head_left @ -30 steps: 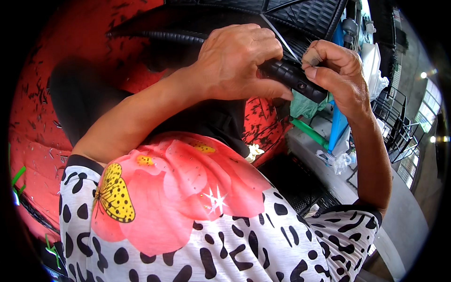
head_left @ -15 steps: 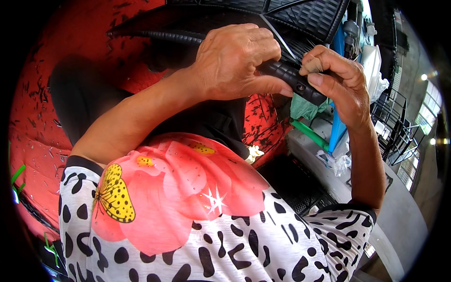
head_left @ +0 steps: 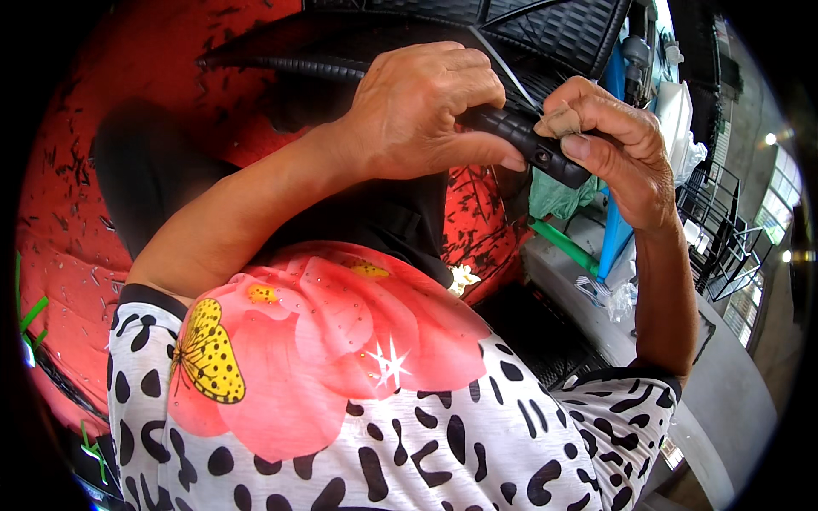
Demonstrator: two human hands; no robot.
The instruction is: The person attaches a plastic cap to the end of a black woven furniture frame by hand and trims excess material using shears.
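My left hand (head_left: 426,111) is wrapped over a black wicker frame piece (head_left: 509,128), its thumb pressed along the near side. That piece is bound in black woven strips, and a round hole shows near its right end. At that end my right hand (head_left: 613,140) is closed in a pinch, with beige tape (head_left: 561,121) around a finger. What the pinch holds is hidden behind the fingertips. A thin pale line (head_left: 504,66) runs from the wicker above down to the right fingers; I cannot tell whether it is a strip or an edge.
Black woven panels (head_left: 558,34) rise beyond my hands. Red cloth (head_left: 60,217) at the left is strewn with short black scraps. To the right are a green plastic bag (head_left: 558,196), a green bar (head_left: 566,245), a blue upright (head_left: 613,243) and black metal frames (head_left: 720,226).
Both hands and the held end of the wicker piece have shifted very slightly. The right fingers are a little higher and turned, still pinched. The left grip is unchanged.
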